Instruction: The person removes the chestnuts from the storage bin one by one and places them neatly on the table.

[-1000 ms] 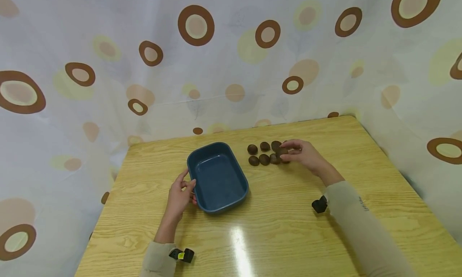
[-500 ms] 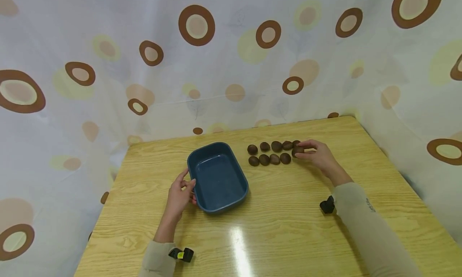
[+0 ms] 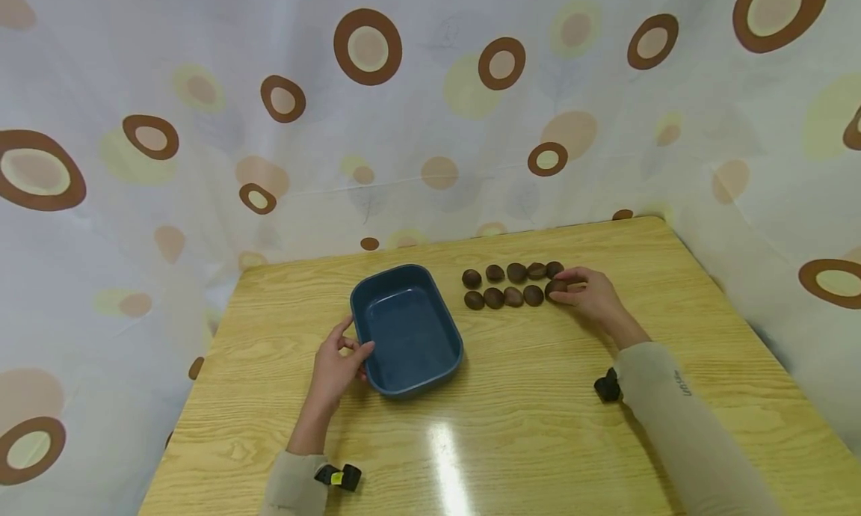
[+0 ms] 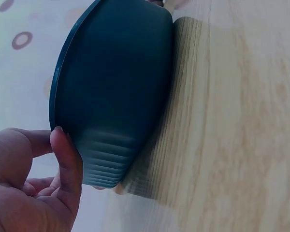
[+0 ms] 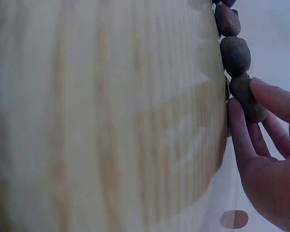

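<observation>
In the head view my left hand [image 3: 336, 366] grips the left wall of a deep blue rectangular dish [image 3: 448, 315], with the thumb over its rim. The left wrist view has the dish's outer wall [image 4: 121, 72] beside that thumb. My right hand [image 3: 592, 295] pinches a brown chestnut [image 3: 554, 289] at the right end of the nearer of two rows. In the right wrist view thumb and fingers lie around this chestnut [image 5: 246, 96], which sits against its neighbour [image 5: 235, 55]. Several more chestnuts, such as one at the left end [image 3: 474, 300], lie along both rows.
The dish's inside is bare, and it stands left of the chestnut rows on a wood-grain table [image 3: 511, 404]. A patterned curtain [image 3: 417, 112] hangs behind the table and along its sides. A black wrist camera [image 3: 608, 386] is strapped at each sleeve.
My right hand has moved right from the middle of the rows to their right end, setting the chestnut down beside the nearer row. My left thumb has shifted slightly farther over the dish's rim.
</observation>
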Motion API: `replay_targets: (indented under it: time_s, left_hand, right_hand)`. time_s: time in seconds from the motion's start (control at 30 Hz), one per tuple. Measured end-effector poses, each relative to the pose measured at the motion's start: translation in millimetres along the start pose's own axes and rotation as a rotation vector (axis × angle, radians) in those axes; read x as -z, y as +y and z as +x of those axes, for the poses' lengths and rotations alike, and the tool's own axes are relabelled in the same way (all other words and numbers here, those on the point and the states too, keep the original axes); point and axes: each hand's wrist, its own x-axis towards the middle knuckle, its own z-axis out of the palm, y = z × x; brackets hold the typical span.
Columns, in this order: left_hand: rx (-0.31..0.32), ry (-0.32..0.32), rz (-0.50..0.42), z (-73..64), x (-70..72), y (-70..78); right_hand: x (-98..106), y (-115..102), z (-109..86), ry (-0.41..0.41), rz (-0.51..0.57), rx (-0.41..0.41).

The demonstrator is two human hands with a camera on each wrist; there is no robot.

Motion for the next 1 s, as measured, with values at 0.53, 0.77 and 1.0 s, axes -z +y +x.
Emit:
replay_targets:
  time_s: [0.53,0.77,1.0]
  left_hand:
    - [-0.046,-0.020,0.069,22.6,10.4,1.1]
    - [-0.069,-0.035,0.090,31.8,18.6,-3.6]
    - [-0.081,-0.018,0.126,35.5,22.7,-3.6]
  right_hand:
    - [2.4,0.8,0.4,0.021,-0.130,0.035]
    - [3.6,2.8,-0.7,0.010,-0.145,0.048]
    - [2.5,4.7,-1.6,-0.007,-0.149,0.060]
